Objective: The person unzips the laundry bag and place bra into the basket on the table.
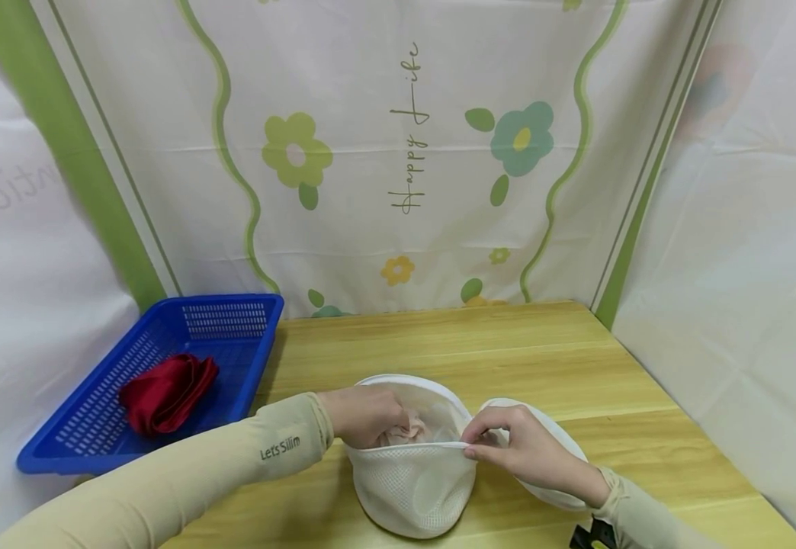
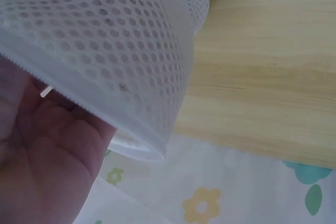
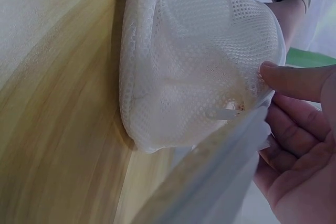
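Note:
A white mesh laundry bag (image 1: 412, 488) stands on the table with its round zipped lid (image 1: 556, 431) folded open to the right. My left hand (image 1: 367, 415) reaches over the rim into the bag, right at a crumpled pale pink cloth (image 1: 405, 431). In the left wrist view the mesh hides its fingertips, so I cannot tell whether they grip the cloth. My right hand (image 1: 528, 450) pinches the bag's rim on the right, thumb against the mesh in the right wrist view. A white zipper pull (image 3: 223, 114) hangs close to those fingers.
To the left, a blue plastic basket (image 1: 261, 358) holds a folded dark red satin cloth (image 1: 168, 393). The wooden table (image 1: 439, 343) backs onto a printed curtain (image 1: 343, 229), and white curtains enclose both sides.

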Demonstrator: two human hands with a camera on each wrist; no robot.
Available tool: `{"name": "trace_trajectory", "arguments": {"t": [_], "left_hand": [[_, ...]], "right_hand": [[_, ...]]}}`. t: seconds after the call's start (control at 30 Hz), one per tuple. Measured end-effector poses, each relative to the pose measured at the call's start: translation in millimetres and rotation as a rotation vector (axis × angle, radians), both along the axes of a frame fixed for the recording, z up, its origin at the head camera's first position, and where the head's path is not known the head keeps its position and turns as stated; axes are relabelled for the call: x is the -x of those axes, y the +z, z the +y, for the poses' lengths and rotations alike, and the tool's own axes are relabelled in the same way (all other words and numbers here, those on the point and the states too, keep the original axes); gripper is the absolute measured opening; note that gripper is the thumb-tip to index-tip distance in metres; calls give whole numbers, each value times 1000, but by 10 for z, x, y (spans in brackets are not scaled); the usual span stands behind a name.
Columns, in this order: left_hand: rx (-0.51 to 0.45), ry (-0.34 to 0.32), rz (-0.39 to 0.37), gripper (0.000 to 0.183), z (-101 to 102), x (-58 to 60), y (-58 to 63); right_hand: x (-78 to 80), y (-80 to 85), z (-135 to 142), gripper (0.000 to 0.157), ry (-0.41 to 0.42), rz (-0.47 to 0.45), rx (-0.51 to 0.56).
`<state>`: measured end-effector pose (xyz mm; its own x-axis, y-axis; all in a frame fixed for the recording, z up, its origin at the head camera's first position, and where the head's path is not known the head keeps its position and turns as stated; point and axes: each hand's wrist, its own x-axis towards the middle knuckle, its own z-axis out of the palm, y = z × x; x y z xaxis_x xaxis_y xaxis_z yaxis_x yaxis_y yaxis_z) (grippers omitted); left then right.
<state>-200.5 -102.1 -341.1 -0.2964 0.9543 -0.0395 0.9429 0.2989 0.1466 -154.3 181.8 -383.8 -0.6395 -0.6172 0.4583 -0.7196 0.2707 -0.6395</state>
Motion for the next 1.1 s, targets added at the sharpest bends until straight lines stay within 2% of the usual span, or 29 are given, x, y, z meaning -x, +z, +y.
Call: {"name": "trace_trajectory", "arguments": {"t": [0.1, 0.43, 0.67, 1.1], "left_hand": [[-25, 1, 12, 26, 4, 12, -15], [-17, 82, 59, 30, 22, 24, -56], [-52, 114, 40, 31, 30, 52, -55], [-45, 116, 56, 28, 30, 27, -28]], "right_hand": [[2, -11, 5, 13, 2, 1, 2], [-11, 3, -5, 12, 5, -9, 6], [-17, 29, -9, 10, -7, -11, -10], [-23, 24, -15, 9, -6, -15, -8]]}}
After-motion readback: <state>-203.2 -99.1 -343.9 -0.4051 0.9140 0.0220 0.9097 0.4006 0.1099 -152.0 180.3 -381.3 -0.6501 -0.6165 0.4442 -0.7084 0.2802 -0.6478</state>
